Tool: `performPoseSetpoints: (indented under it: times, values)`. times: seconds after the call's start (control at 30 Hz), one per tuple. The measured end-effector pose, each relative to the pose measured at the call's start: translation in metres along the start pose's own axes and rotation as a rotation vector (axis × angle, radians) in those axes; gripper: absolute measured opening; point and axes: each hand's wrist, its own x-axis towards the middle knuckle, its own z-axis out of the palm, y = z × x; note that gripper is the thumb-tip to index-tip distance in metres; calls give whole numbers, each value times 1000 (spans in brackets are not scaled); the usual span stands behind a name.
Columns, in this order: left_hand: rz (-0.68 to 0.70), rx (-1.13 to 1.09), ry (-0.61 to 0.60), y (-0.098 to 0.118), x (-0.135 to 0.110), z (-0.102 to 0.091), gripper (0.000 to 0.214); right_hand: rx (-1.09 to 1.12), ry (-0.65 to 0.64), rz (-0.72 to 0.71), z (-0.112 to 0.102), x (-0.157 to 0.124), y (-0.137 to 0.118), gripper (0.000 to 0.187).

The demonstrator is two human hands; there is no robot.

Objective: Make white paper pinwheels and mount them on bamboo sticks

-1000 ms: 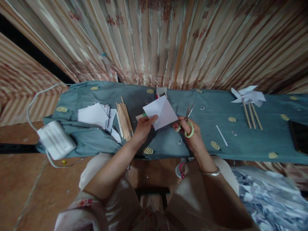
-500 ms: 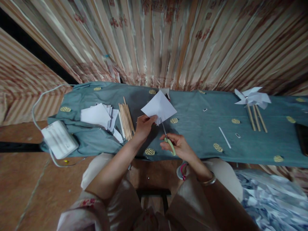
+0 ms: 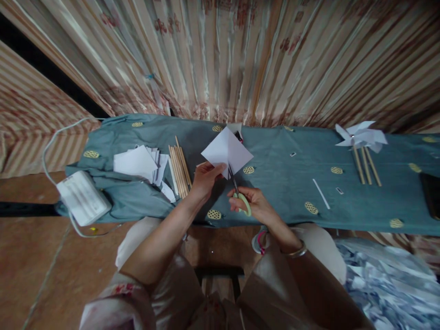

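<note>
My left hand (image 3: 205, 178) pinches the lower left edge of a white paper square (image 3: 227, 149), which is turned corner-down and has a crease through its middle. Closed around the green handles of a pair of scissors (image 3: 244, 204) is my right hand (image 3: 256, 205). The scissor blades meet the paper near its lowest corner, just right of my left thumb. To the left lie a bundle of wooden sticks (image 3: 178, 169) and a pile of white paper pieces (image 3: 135, 162).
White paper pinwheels (image 3: 362, 135) on wooden sticks lie at the right. A thin paper strip (image 3: 321, 193) rests on the green cloth (image 3: 282, 183). A white power box (image 3: 84, 198) with a cable sits at the left end, and a dark flat object (image 3: 429, 195) at the far right.
The scissors have moved slightly up, and their blades reach a little further into the paper's lower corner. My left hand keeps its pinch on the paper.
</note>
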Motion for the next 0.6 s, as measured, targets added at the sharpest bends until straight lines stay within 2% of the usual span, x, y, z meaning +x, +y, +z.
performPoseSetpoints:
  times: [0.23,0.37,0.6]
  values:
    - [-10,-27,-27,-4,-3,3,30,9,76,-26,3,4,5,44]
    - [-10,-37,-4,-6,-4,5,31,12,97,-49,5,6,6,44]
    - [14,-23,5,-13,-2,4,29,51,132,-22,6,8,9,46]
